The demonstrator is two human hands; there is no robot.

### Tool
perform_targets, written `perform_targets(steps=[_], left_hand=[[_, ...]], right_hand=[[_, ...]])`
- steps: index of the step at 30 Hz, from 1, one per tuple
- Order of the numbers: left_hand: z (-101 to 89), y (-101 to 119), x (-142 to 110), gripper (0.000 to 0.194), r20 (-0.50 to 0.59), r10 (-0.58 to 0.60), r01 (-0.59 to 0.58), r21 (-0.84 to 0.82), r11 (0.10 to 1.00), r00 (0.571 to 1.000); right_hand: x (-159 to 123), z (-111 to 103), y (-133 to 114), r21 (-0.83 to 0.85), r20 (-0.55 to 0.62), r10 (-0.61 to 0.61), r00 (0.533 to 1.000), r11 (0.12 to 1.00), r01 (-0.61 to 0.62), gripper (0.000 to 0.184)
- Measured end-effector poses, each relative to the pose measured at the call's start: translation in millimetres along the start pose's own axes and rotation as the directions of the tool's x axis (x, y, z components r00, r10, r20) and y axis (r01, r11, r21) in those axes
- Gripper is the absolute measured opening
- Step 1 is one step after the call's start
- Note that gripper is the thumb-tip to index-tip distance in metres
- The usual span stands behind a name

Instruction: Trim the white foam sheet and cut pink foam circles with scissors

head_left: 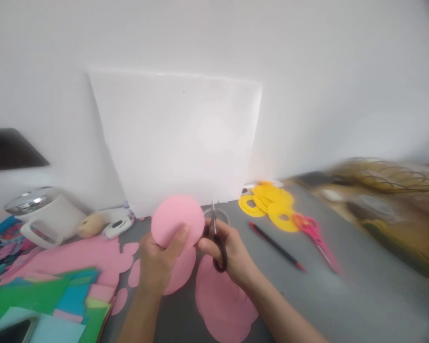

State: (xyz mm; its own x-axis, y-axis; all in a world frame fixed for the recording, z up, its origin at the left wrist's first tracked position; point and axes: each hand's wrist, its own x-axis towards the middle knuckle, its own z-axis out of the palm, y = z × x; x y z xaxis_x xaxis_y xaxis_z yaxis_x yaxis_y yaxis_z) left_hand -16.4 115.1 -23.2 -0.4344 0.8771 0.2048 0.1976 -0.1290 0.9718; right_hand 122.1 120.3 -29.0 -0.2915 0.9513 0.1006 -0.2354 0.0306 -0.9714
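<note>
My left hand (160,259) pinches a round pink paper circle (177,216), thumb on its front face. To its right, my right hand (227,245) grips a pair of scissors (219,255) with black handles, the blades pointing up and standing apart from the circle's edge. Below the hands, more pink paper circles (225,305) lie overlapping on the grey table (289,300). Another pink circle (182,274) sits under my left hand, partly hidden by it. Behind the scissors a clear round object (224,215) shows in part.
Yellow paper rings (271,200), a black pencil (279,247) and pink scissors (316,240) lie to the right. Leftward are coloured paper sheets (32,297), pink scraps (89,257), a white mug (57,216) and a white mouse-like object (118,227). A white board (178,138) leans on the wall.
</note>
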Motion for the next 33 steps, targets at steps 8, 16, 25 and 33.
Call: perform_targets(steps=[8,16,25,33], left_hand=[[0.4,9.0,-5.1,0.034,0.062,-0.1,0.098,0.046,0.994,0.993],[-1.7,-3.9,8.0,0.036,0.109,0.089,-0.048,-0.328,0.943,0.99],[1.6,2.3,5.2,0.036,-0.061,0.038,-0.061,-0.436,0.898,0.997],[-1.5,-0.3,7.5,0.025,0.146,-0.083,0.117,-0.243,0.963,0.986]], right_hand=[[0.8,-0.4,-4.3,0.075,-0.165,0.028,0.986,0.997,-0.016,0.036],[1.1,-5.8,-1.9,0.066,-0.331,-0.022,0.943,0.997,0.046,0.017],[1.3,-4.6,-4.5,0.093,-0.332,-0.03,0.943,0.994,0.065,0.013],[0.8,-5.4,-2.0,0.132,-0.303,-0.009,0.953,0.99,0.051,0.019]])
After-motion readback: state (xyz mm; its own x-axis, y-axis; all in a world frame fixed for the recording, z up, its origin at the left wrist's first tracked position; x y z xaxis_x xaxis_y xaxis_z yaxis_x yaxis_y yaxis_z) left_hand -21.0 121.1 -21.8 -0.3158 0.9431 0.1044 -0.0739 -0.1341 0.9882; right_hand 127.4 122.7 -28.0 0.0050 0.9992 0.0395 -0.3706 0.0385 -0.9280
